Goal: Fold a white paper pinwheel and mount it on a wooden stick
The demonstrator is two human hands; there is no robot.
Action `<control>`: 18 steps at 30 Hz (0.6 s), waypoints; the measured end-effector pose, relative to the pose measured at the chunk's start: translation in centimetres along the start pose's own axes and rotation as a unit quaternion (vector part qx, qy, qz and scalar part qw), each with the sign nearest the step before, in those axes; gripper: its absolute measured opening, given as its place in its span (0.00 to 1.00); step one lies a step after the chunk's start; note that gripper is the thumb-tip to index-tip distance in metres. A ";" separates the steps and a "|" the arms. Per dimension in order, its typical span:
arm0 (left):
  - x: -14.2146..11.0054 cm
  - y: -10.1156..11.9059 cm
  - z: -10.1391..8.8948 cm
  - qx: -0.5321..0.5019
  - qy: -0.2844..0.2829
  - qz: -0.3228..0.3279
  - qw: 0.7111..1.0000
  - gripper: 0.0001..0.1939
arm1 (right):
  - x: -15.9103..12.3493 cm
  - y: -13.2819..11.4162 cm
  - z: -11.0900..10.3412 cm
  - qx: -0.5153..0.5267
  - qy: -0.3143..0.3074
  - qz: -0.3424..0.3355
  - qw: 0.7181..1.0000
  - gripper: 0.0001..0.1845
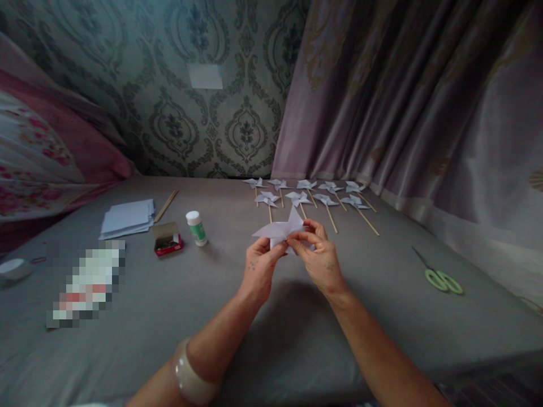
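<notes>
Grey cloth [182, 299] fronts patterned wallpaper [246, 85]; left fingers [278, 249] and right fingers [297, 247] pinch a pinwheel [276, 229].

The pinwheel [278, 230] you hold is smooth, matt paper; the sticks [332, 219] beyond it are plain wood. Before you, the tube [197, 230] is smooth plastic, the scissors [430, 271] metal-bladed and plastic-handled, the cover [382, 316] matt cloth, the curtain [382, 85] softly lustrous cloth, and your bangle [186, 373] glossy.

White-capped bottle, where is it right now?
In the head view, the white-capped bottle stands on the gray surface, left of the person's left hand and just right of the open red box.
</notes>
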State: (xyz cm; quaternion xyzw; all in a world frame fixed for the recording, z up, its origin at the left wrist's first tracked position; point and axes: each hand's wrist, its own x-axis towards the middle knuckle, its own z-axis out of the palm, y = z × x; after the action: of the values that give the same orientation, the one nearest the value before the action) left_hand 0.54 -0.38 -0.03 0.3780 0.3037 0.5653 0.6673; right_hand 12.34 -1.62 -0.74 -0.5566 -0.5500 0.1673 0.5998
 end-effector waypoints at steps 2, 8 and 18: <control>-0.1 0.1 0.1 -0.009 -0.001 0.002 1.000 0.09 | -0.1 -0.2 0.0 -0.005 0.002 -0.008 1.000 0.13; -0.1 0.2 0.2 -0.008 -0.004 0.013 1.000 0.08 | -0.3 -0.8 -0.2 -0.033 0.006 -0.040 0.999 0.12; -0.1 0.3 0.2 0.005 -0.003 0.028 1.000 0.08 | -0.4 -1.1 -0.6 -0.054 0.003 -0.059 0.997 0.08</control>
State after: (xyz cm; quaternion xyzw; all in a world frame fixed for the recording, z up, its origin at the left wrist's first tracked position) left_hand 0.54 -0.52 0.31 0.3910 0.2941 0.5811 0.6504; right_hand 12.25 -2.53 0.13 -0.5553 -0.5884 0.1001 0.5792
